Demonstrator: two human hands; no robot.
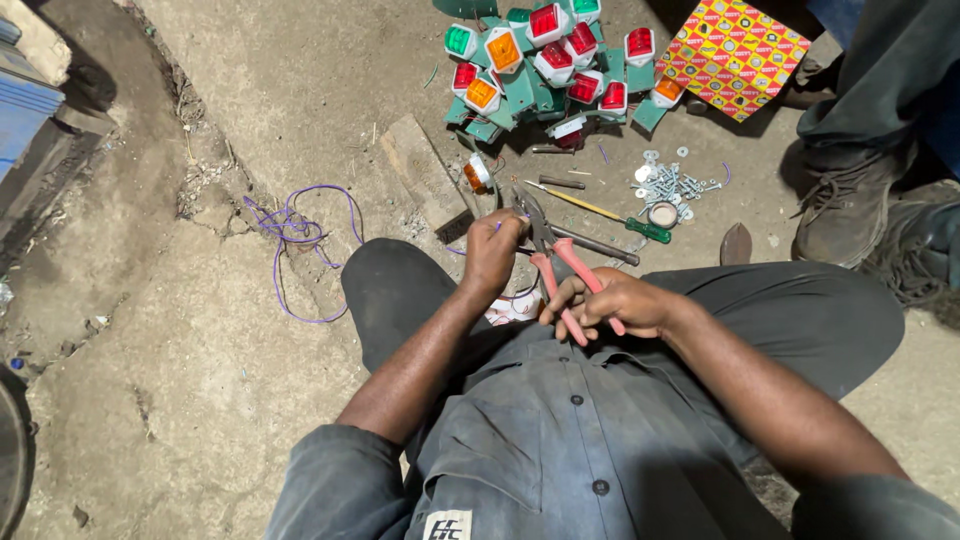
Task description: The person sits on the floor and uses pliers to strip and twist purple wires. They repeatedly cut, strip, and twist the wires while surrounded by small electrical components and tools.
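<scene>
My right hand (612, 302) grips the red handles of a pair of pliers (556, 262), whose dark jaws point away from me toward my left hand. My left hand (492, 252) is closed on a thin purple wire at the pliers' jaws. Both hands hover over my lap, above my dark trousers. A small white and red lamp housing (515, 308) lies on my lap between my wrists, partly hidden.
A heap of green-based lamps (545, 60) with red, orange and green lenses lies ahead. Loose purple wire (296, 232), a wooden block (424, 170), a green-handled screwdriver (610, 215), scattered screws and washers (670, 185), a patterned yellow-red box (735, 55) and another person's boots (850, 200) surround me.
</scene>
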